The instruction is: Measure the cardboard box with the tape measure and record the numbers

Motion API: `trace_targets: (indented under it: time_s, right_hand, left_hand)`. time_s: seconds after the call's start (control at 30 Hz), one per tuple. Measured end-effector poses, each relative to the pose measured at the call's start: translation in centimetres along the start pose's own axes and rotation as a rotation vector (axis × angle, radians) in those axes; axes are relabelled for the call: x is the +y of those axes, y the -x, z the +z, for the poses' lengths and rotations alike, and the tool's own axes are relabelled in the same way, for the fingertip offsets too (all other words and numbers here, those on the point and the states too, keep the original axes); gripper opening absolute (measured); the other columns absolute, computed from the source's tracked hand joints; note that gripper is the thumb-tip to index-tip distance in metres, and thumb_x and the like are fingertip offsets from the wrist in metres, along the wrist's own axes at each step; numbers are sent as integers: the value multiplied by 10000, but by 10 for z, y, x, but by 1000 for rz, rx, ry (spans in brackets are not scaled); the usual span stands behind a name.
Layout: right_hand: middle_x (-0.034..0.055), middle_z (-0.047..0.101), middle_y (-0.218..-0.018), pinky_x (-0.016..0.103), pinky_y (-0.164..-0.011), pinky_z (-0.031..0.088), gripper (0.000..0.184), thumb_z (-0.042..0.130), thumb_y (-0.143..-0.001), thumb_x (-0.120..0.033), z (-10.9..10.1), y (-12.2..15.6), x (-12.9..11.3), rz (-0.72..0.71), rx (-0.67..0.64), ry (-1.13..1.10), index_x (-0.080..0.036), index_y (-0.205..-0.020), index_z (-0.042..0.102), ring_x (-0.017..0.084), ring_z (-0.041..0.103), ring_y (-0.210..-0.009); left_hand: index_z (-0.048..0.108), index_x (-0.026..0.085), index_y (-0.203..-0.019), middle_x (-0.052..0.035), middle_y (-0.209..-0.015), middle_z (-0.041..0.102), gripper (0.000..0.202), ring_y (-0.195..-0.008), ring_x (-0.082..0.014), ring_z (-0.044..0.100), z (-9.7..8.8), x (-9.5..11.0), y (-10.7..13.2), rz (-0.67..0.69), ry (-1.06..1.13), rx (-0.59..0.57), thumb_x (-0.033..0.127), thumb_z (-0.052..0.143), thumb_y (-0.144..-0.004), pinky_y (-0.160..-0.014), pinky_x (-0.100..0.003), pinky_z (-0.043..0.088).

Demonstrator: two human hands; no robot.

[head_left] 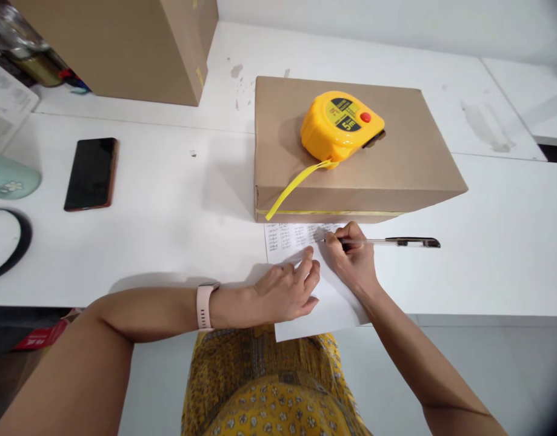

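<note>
A pen (387,241) is gripped in my right hand (351,257), its tip down on a white sheet of paper (323,303). Rows of small handwriting run across the upper part of the sheet, too small to read. My left hand (287,287) rests on the paper with its fingers loosely bent and apart, holding nothing. The sheet's top edge meets the front of a closed cardboard box (419,139), and its lower end hangs past the table edge. On top of the box lies a yellow tape measure (342,124) with a red button and a yellow strap.
A phone (91,172) lies on the white table (169,242) to the left. Beyond it stand a pale green bottle (12,175) and a black band (21,242), partly cut off. A larger cardboard box (123,48) occupies the back left, beside assorted items.
</note>
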State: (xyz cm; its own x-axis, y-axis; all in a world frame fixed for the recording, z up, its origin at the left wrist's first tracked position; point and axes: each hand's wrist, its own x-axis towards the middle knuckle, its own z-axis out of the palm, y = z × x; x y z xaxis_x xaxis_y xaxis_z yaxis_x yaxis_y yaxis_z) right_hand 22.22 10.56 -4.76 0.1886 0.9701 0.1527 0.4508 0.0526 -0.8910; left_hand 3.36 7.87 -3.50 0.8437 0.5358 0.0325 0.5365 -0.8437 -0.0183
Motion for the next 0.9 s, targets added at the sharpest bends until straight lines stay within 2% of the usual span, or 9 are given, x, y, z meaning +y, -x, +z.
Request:
trace_targets:
  time_s: [0.4, 0.47, 0.57, 0.63, 0.7, 0.8, 0.9]
  right_hand:
    - [-67, 445, -569, 238, -483, 331, 248, 650, -822, -237, 0, -1, -2, 41, 36, -12, -233, -667, 458, 95, 397, -512]
    - [-66, 440, -565, 243, -491, 327, 259, 656, -821, -251, -1, -1, -1, 43, 103, -20, -233, -662, 452, 100, 395, -520]
    - [-58, 478, -589, 255, -520, 346, 256, 652, -842, -294, -8, 1, 1, 1, 298, -40, -234, -687, 458, 109, 423, -539]
    - [-50, 510, -622, 266, -551, 374, 244, 638, -879, -344, -21, 6, 6, -16, 432, -21, -235, -741, 469, 120, 466, -557]
    - [-33, 554, -670, 283, -585, 403, 205, 600, -927, -392, -42, 11, 15, 9, 478, 82, -230, -839, 510, 142, 528, -595]
    - [36, 651, -815, 333, -682, 438, 160, 497, -980, -352, -84, 14, 37, 12, 370, 431, -218, -1010, 580, 196, 605, -724]
    - [132, 659, -970, 385, -763, 440, 261, 425, -946, -202, -119, 7, 62, -62, 192, 793, -191, -1100, 636, 277, 600, -929]
  left_hand:
    - [564, 11, -1375, -352, -1482, 502, 600, -663, -223, 689, 0, 0, 0, -6, 58, -2, 465, 491, -990, -497, -332, 447]
    - [569, 17, -1378, -340, -1491, 500, 604, -672, -227, 691, 0, -1, 0, -4, 51, 0, 470, 495, -985, -491, -331, 455]
    - [562, 27, -1395, -323, -1508, 494, 607, -695, -229, 701, 2, -2, 1, -4, 26, 18, 465, 510, -978, -496, -325, 483]
    - [567, 34, -1393, -311, -1506, 505, 606, -686, -224, 703, 3, -2, 2, -4, 4, 28, 469, 515, -973, -491, -321, 497]
    - [572, 49, -1386, -299, -1505, 513, 600, -687, -224, 708, 6, -1, 3, -12, -6, 29, 473, 525, -964, -488, -317, 510]
    - [564, 75, -1393, -292, -1514, 505, 581, -721, -234, 729, 9, -1, 3, -38, 4, 32, 456, 544, -954, -493, -313, 530]
    - [604, 97, -1338, -256, -1473, 562, 484, -760, -237, 749, 11, -3, 1, -72, 37, 92, 397, 532, -965, -505, -308, 550]
